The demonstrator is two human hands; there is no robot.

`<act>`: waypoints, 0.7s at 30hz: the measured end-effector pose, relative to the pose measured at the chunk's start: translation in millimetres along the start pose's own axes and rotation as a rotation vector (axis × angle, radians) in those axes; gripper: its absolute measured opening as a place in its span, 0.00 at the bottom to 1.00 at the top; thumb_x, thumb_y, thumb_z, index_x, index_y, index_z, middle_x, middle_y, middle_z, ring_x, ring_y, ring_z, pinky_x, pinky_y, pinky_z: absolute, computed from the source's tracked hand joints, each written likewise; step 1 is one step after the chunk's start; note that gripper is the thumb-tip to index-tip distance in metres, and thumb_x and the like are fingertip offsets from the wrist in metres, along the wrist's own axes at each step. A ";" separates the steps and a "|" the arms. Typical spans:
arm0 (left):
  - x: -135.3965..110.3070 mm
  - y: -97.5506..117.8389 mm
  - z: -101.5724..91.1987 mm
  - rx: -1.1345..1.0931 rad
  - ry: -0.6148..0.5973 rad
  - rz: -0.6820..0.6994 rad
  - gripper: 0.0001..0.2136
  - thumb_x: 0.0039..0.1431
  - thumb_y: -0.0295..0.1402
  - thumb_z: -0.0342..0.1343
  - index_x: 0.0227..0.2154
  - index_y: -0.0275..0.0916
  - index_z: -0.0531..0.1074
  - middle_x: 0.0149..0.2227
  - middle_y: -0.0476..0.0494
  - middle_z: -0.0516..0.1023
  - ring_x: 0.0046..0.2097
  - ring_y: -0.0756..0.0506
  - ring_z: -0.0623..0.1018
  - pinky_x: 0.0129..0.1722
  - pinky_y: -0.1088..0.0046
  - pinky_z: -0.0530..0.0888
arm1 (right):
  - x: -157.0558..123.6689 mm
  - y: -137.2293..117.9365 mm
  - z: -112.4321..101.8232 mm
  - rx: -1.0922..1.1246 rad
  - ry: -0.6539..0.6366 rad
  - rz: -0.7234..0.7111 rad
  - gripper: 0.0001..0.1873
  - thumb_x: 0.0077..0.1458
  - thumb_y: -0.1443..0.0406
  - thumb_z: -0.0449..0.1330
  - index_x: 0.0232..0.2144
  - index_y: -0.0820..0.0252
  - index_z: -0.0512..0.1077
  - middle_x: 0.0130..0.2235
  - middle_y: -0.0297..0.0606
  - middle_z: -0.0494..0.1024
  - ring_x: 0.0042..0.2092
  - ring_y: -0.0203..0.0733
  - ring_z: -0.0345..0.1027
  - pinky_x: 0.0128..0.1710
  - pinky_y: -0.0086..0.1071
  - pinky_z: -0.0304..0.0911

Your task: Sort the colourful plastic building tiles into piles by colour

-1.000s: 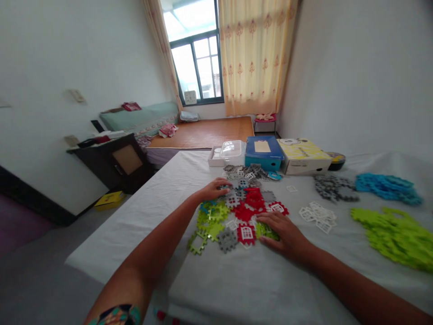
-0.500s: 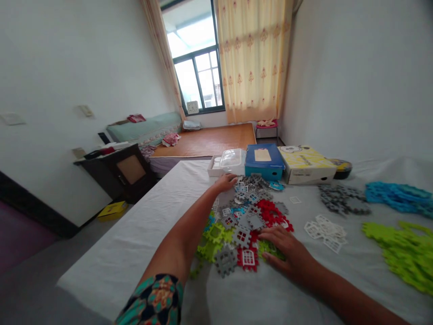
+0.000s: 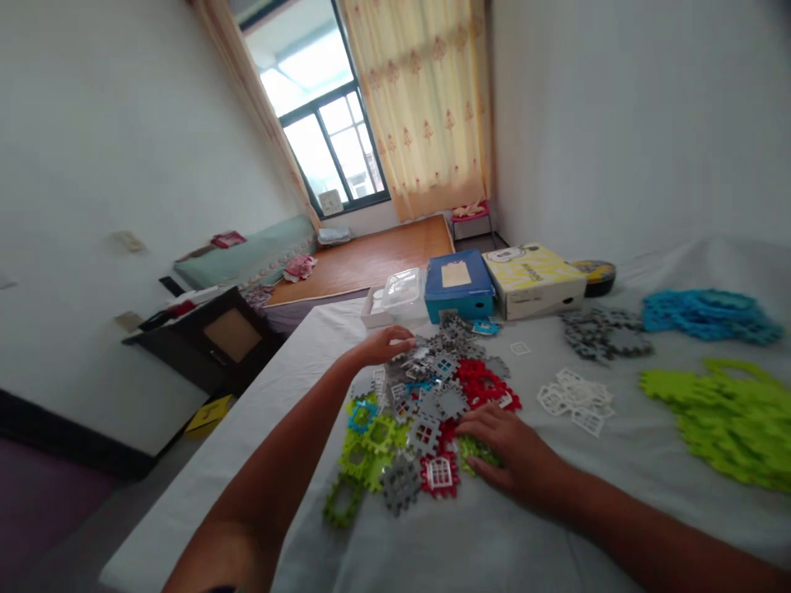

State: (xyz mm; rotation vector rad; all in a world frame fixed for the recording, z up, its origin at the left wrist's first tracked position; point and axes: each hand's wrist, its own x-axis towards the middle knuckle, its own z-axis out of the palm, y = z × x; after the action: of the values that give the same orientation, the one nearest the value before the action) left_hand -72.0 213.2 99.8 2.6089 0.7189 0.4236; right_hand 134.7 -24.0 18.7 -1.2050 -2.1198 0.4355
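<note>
A mixed pile of interlocking plastic building tiles spreads over the middle of the white-sheeted table. My left hand [image 3: 384, 346] reaches to the far left side of the pile, fingers stretched over the grey tiles [image 3: 454, 333]. At the near right edge rests my right hand [image 3: 510, 449], thumb apart from the fingers, on a few green tiles that it partly hides. Red tiles [image 3: 485, 385] lie just beyond it, and a red tile with a white window insert [image 3: 440, 473] is to its left. Lime-green tiles [image 3: 371, 445] and a blue frame tile [image 3: 362, 416] make up the pile's left side.
Sorted groups lie to the right: white window inserts [image 3: 578, 399], grey tiles [image 3: 606, 333], blue tiles [image 3: 710, 315] and lime-green tiles [image 3: 729, 416]. Behind the pile stand a clear plastic box [image 3: 403, 292], a blue box [image 3: 461, 288] and a yellow-and-white box [image 3: 535, 280].
My view has tilted and shifted, so the table scene sits further left. My left hand has drawn slightly back along the pile's left edge. The right hand stays by the green tiles.
</note>
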 end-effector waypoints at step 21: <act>95.3 60.1 49.5 0.507 -0.383 0.026 0.21 0.60 0.44 0.50 0.55 0.46 0.68 0.57 0.39 0.70 0.54 0.37 0.72 0.54 0.59 0.66 | -0.3 -2.3 -6.4 -0.012 -0.003 -0.053 0.17 0.56 0.63 0.59 0.48 0.58 0.72 0.48 0.42 0.75 0.49 0.45 0.64 0.51 0.41 0.60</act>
State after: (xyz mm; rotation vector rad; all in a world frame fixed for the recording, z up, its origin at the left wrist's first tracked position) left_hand 50.6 202.7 100.8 3.0341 0.7290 -0.2935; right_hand 137.7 -25.6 24.5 -1.1524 -2.1546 0.4019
